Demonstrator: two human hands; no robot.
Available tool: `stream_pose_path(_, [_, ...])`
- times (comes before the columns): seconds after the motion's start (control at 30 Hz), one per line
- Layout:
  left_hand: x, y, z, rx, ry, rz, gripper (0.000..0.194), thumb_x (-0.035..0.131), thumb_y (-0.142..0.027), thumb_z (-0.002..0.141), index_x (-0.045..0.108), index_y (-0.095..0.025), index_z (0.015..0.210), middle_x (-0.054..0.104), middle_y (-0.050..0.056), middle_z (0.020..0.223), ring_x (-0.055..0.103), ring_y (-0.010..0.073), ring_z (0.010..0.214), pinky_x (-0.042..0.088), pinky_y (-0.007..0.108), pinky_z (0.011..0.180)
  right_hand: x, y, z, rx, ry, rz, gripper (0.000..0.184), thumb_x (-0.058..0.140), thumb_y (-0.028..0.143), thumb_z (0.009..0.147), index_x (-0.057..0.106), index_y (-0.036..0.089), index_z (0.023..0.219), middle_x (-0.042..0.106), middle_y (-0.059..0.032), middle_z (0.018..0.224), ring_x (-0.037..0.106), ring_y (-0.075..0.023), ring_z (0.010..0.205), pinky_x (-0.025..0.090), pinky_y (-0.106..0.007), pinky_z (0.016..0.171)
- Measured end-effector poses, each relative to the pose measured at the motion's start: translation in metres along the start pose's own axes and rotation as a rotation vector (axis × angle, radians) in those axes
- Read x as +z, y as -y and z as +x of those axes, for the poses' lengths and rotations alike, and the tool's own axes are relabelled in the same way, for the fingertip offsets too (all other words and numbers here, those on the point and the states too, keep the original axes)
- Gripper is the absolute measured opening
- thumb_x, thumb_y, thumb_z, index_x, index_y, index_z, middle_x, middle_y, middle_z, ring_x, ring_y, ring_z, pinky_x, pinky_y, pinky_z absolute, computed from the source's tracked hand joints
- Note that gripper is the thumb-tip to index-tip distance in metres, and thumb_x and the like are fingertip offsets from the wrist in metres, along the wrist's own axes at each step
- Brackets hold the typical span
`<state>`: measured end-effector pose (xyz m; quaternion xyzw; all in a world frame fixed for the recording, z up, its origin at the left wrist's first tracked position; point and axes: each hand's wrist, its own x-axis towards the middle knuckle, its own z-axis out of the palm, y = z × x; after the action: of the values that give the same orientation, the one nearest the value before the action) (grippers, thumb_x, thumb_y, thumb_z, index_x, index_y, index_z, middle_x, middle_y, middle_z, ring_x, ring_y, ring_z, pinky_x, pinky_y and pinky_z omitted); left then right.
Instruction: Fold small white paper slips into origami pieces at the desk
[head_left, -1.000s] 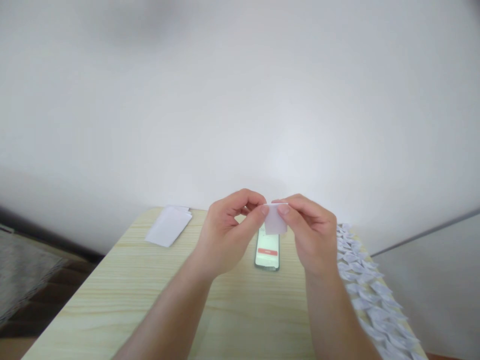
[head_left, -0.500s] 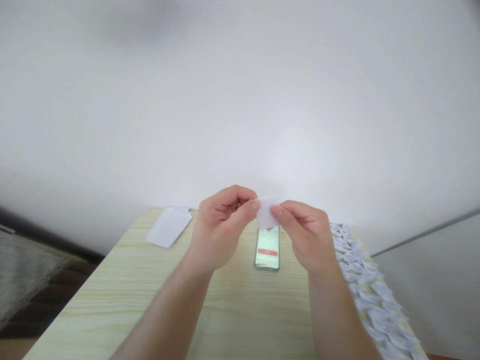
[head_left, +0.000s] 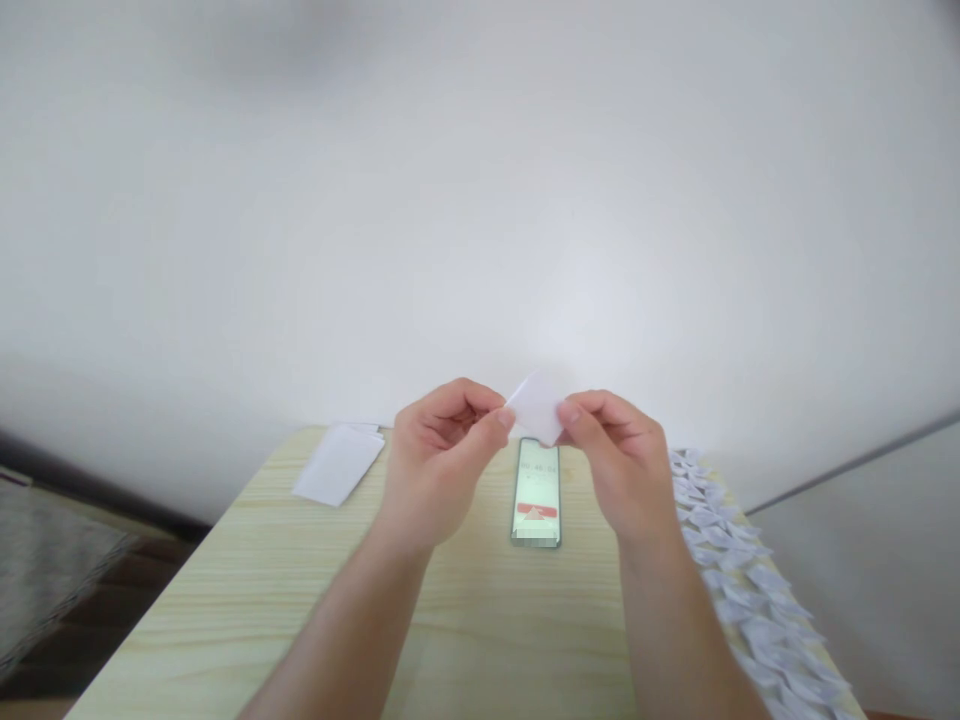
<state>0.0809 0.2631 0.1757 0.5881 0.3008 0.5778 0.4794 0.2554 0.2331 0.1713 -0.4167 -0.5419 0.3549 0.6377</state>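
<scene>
A small white folded paper (head_left: 537,408) is held up between my two hands, turned so that one corner points up like a diamond. My left hand (head_left: 450,460) pinches its left corner between thumb and fingers. On the other side, my right hand (head_left: 619,455) grips the right corner the same way. Below the paper, a phone (head_left: 538,490) lies face up on the table, its lit screen showing a timer and a red bar. The fingers behind the paper are partly hidden.
The light wood table (head_left: 517,630) stands against a white wall (head_left: 480,200). At its back left lies a small stack of white paper sheets (head_left: 341,465). Many folded white paper pieces (head_left: 765,620) line the right edge, partly behind my right forearm.
The folded paper has been turned from square-on to a diamond position, its corner now upward. My hands have moved slightly apart, the left one to the left, uncovering more of the phone.
</scene>
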Motion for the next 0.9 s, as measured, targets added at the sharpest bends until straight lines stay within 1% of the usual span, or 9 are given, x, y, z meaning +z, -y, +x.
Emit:
stream_pose_path(0.13, [-0.006,-0.007,-0.002,-0.125,0.296,0.092,0.014,0.070,-0.021,0.092,0.067,-0.017,0.079,0.061,-0.001,0.073,0.051,0.0111,0.070,0.039,0.026,0.065,-0.003,-0.001,0.003,0.026,0.007,0.113,0.017,0.070,0.038,0.097,0.070,0.022,0.091,0.069,0.0016,0.078,0.066,-0.0146,0.073,0.053,-0.028,0.068])
stream_pose_path(0.2, [-0.010,-0.009,-0.002,-0.131,0.378,0.063,0.008,0.070,-0.024,0.092,0.068,-0.018,0.087,0.063,0.001,0.080,0.054,0.0129,0.077,0.042,0.027,0.070,-0.006,0.001,0.003,0.019,0.061,0.114,0.017,0.069,0.036,0.098,0.070,0.022,0.089,0.065,0.0024,0.076,0.061,-0.0129,0.070,0.049,-0.026,0.064])
stream_pose_path(0.3, [-0.014,-0.009,-0.001,-0.102,0.343,-0.066,0.015,0.069,-0.029,0.094,0.068,-0.021,0.107,0.065,0.001,0.082,0.057,0.0140,0.078,0.046,0.028,0.072,-0.008,0.006,0.001,-0.004,0.138,0.085,0.015,0.069,0.031,0.098,0.071,0.020,0.087,0.061,0.0025,0.073,0.053,-0.0113,0.067,0.042,-0.025,0.061])
stream_pose_path(0.37, [-0.014,-0.008,-0.001,-0.079,0.297,-0.099,0.017,0.068,-0.028,0.096,0.068,-0.022,0.112,0.066,0.001,0.081,0.058,0.0138,0.077,0.047,0.027,0.071,-0.008,0.008,0.001,0.001,0.164,0.079,0.016,0.069,0.030,0.097,0.071,0.020,0.085,0.061,0.0023,0.072,0.051,-0.0116,0.067,0.039,-0.026,0.061])
stream_pose_path(0.43, [-0.014,-0.007,-0.001,-0.052,0.288,-0.091,0.015,0.069,-0.022,0.094,0.070,-0.022,0.110,0.067,0.002,0.085,0.059,0.0137,0.078,0.047,0.027,0.070,-0.008,0.009,0.001,0.030,0.173,0.090,0.017,0.070,0.029,0.097,0.071,0.020,0.082,0.060,0.0024,0.070,0.049,-0.0119,0.066,0.038,-0.027,0.060])
stream_pose_path(0.53, [-0.014,-0.007,-0.003,-0.017,0.331,-0.070,0.012,0.070,-0.016,0.092,0.073,-0.021,0.103,0.069,0.003,0.091,0.061,0.0138,0.081,0.047,0.026,0.070,-0.007,0.007,0.004,0.103,0.162,0.137,0.019,0.070,0.027,0.095,0.070,0.020,0.078,0.057,0.0030,0.067,0.046,-0.0117,0.064,0.035,-0.027,0.060])
stream_pose_path(0.73, [-0.015,-0.009,-0.005,-0.012,0.344,-0.057,0.009,0.074,-0.017,0.090,0.073,-0.019,0.099,0.072,0.006,0.098,0.064,0.0148,0.086,0.049,0.026,0.071,-0.005,0.005,0.004,0.143,0.150,0.150,0.019,0.070,0.025,0.094,0.070,0.019,0.076,0.057,0.0029,0.067,0.046,-0.0113,0.064,0.034,-0.026,0.059])
stream_pose_path(0.83, [-0.014,-0.009,-0.004,-0.005,0.329,-0.054,0.007,0.074,-0.018,0.091,0.073,-0.019,0.097,0.072,0.005,0.095,0.065,0.0150,0.085,0.050,0.027,0.073,-0.004,0.008,0.002,0.126,0.158,0.141,0.003,0.072,0.025,0.094,0.073,0.023,0.092,0.057,0.0044,0.066,0.049,-0.0106,0.062,0.037,-0.025,0.058])
stream_pose_path(0.9, [-0.013,-0.008,-0.004,-0.004,0.306,-0.056,0.006,0.075,-0.019,0.090,0.073,-0.019,0.096,0.072,0.005,0.093,0.065,0.0157,0.085,0.051,0.029,0.074,-0.004,0.010,0.000,0.113,0.174,0.152,0.017,0.072,0.024,0.094,0.071,0.027,0.110,0.060,0.0050,0.069,0.054,-0.0112,0.064,0.042,-0.025,0.060])
